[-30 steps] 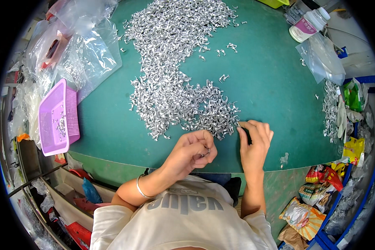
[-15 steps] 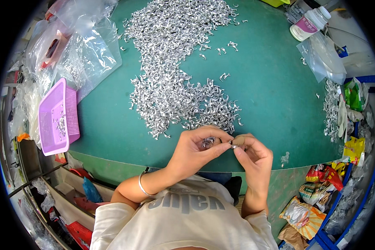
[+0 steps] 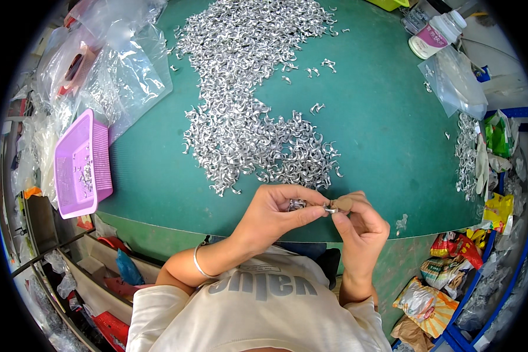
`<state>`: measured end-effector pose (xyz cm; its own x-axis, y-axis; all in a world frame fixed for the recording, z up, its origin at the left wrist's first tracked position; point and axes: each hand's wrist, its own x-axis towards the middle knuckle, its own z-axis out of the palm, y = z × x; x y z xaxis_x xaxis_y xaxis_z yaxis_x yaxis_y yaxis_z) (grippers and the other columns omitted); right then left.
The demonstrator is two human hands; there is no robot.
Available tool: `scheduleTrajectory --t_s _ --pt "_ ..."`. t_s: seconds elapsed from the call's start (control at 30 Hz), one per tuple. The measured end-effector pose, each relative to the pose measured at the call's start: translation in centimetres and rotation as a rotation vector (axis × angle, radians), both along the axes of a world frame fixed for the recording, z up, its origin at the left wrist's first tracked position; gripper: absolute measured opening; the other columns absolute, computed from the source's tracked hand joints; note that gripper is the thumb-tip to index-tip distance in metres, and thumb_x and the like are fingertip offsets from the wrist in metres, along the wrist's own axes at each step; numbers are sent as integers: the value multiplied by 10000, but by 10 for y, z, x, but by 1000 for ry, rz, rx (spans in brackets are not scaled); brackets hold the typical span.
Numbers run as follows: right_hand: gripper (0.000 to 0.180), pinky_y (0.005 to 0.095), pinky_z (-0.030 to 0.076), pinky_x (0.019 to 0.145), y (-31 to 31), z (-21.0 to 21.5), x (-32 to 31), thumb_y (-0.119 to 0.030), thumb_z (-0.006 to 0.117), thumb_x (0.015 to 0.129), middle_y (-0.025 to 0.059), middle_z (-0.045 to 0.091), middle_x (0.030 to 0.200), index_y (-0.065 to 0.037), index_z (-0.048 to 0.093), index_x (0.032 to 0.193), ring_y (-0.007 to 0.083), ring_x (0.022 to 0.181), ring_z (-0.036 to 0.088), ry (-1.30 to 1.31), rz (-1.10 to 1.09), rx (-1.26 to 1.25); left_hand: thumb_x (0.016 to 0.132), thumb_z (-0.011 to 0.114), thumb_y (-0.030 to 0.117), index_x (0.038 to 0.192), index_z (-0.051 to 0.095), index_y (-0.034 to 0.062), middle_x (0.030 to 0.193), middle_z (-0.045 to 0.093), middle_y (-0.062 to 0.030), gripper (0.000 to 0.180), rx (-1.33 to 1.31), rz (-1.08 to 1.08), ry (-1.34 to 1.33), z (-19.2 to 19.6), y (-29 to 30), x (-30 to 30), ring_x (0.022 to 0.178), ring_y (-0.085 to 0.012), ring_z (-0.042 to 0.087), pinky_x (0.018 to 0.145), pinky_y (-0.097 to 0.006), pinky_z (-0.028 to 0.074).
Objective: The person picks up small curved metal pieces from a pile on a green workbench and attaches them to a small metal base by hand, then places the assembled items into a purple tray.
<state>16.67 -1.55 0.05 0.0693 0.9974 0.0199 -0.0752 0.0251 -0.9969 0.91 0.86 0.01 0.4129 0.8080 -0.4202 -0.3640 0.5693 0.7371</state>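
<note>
A big heap of small curved silver metal clips (image 3: 258, 111) covers the green table (image 3: 381, 135). My left hand (image 3: 276, 214) is cupped over the table's near edge with several clips (image 3: 296, 204) in its palm. My right hand (image 3: 358, 226) meets it fingertip to fingertip. Between the two thumbs and forefingers sits one small silver clip (image 3: 331, 207), pinched from both sides. Both hands hover just in front of the heap's near end.
A pink plastic basket (image 3: 79, 164) holding a few clips sits at the left edge. Clear plastic bags (image 3: 117, 70) lie at the back left, another bag (image 3: 452, 82) and a white bottle (image 3: 437, 35) at the back right. Snack packets (image 3: 428, 299) lie low on the right.
My right hand lifted off the table at the heap's edge and came to my left hand. Both hands now pinch one clip between them.
</note>
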Motion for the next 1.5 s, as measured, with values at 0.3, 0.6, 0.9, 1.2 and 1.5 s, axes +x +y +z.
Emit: scheduleTrajectory --t_s 0.3,0.6,0.9,1.2,1.5 --pt "192 289 405 685 0 3 0 82 671 662 119 589 837 68 584 833 207 777 504 -128 4 137 775 614 -23 915 617 -40 878 620 -90 141 71 0 38 0 -2 0 804 -110 560 706 -220 440" --pt "152 271 402 691 -2 -2 3 68 652 694 97 591 835 48 573 823 173 773 501 38 61 -3 802 598 78 917 590 -41 771 585 -76 166 -99 -64 -39 0 -3 -1 608 -70 475 525 -186 367" --pt "143 312 364 679 58 -23 17 -19 631 716 72 578 837 -30 627 859 223 774 499 -921 -87 238 735 437 196 741 402 33 621 438 -110 166 -194 -54 -397 -3 2 -9 476 -98 290 404 -216 230" --pt "105 331 342 701 67 -30 11 -36 643 708 58 569 808 -37 601 805 226 782 499 -1141 -74 305 895 460 155 956 579 8 717 502 -9 199 -216 6 -198 -10 2 -7 533 -37 323 429 -185 240" --pt "234 255 412 619 29 6 3 45 660 671 54 617 775 -29 568 873 141 690 552 -404 41 27 802 599 19 1035 578 -10 858 559 -35 235 185 97 25 -13 8 2 754 -70 472 624 -199 382"
